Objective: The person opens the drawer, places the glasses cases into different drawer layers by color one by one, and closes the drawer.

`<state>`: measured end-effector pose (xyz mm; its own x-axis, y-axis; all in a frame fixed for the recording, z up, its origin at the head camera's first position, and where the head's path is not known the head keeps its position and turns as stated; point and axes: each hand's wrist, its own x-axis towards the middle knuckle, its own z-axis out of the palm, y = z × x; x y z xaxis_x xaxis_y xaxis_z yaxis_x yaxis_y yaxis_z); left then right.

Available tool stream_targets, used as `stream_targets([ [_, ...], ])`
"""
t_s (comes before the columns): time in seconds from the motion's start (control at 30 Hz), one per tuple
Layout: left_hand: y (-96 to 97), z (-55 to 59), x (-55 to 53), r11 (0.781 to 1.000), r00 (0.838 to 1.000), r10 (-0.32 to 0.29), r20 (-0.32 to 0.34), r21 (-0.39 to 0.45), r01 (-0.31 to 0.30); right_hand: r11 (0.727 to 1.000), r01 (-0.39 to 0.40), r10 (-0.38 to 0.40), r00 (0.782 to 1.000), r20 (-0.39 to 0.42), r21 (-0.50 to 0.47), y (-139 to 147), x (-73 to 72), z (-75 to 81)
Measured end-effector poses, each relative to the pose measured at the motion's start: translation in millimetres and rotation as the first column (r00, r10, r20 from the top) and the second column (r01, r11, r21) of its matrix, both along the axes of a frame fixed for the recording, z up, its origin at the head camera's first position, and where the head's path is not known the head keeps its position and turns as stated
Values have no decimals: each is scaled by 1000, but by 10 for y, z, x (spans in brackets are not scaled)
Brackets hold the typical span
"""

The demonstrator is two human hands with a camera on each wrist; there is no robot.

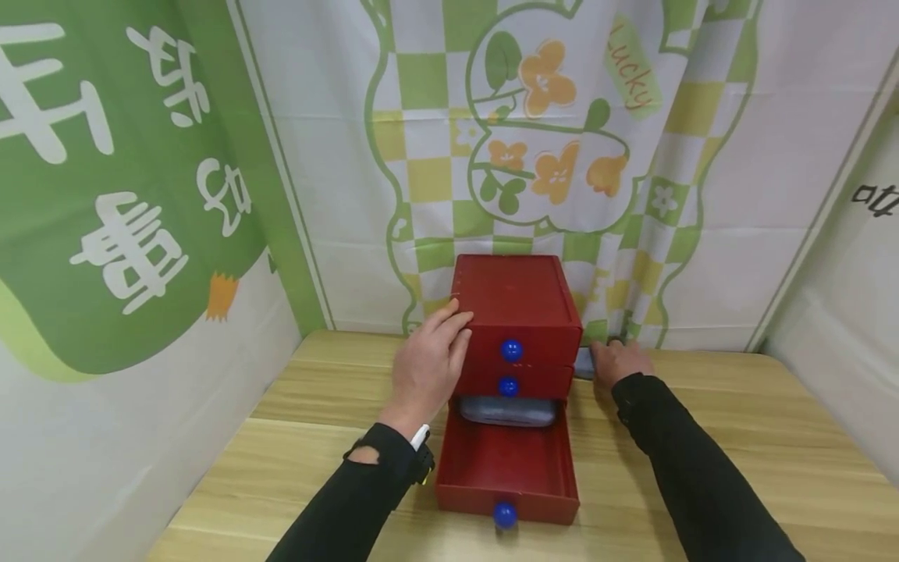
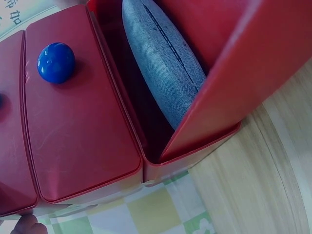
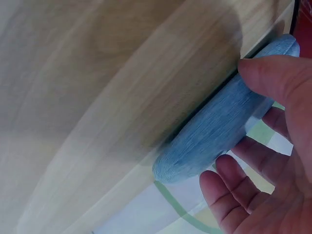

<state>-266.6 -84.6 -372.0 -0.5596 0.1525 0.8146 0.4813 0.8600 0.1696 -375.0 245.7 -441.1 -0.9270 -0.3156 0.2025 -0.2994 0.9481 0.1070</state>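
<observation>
A red drawer cabinet (image 1: 516,293) with blue round knobs stands on the table, its bottom drawer (image 1: 502,460) pulled out. At the back of that drawer lies a blue denim-like case (image 2: 163,63) with a dark stitched seam. My left hand (image 1: 431,363) rests against the cabinet's upper left side, fingers extended along it; only fingertips (image 2: 29,226) show in the left wrist view. Right of the cabinet, my right hand (image 1: 621,363) holds a second blue fabric case (image 3: 219,117) low at the table, thumb on one side and fingers at the other.
The two upper drawers, with a blue knob (image 1: 512,350) on the top one, are closed. Behind the cabinet hangs a green-and-white checked curtain (image 1: 424,82). The wood-grain table (image 1: 709,437) reaches out to both sides, with printed cloth walls left and right.
</observation>
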Motion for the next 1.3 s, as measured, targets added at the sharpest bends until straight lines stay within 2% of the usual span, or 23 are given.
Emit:
stream_targets([
  [0.37, -3, 10, 12, 1000, 1000, -6, 4, 9, 6, 999, 17, -17, 1000, 10, -40, 28, 76, 34],
  [0.57, 0, 11, 18, 1000, 1000, -10, -16, 13, 10, 986, 44, -30, 996, 86, -160, 24, 120, 6],
  [0.7, 0, 9, 16, 1000, 1000, -9, -15, 15, 9, 979, 43, -23, 994, 102, -200, 30, 172, -10],
  [0.8, 1, 8, 17, 1000, 1000, -7, -11, 17, 7, 978, 44, -23, 994, 105, -202, 48, 212, -26],
  [1.03, -1, -4, 13, 1000, 1000, -6, -11, 17, 6, 982, 53, -20, 983, 182, -179, 90, 285, -46],
  [1.3, 3, 7, 9, 1000, 1000, -12, -11, 17, 12, 987, 49, -17, 980, 200, -156, 112, 393, -19],
])
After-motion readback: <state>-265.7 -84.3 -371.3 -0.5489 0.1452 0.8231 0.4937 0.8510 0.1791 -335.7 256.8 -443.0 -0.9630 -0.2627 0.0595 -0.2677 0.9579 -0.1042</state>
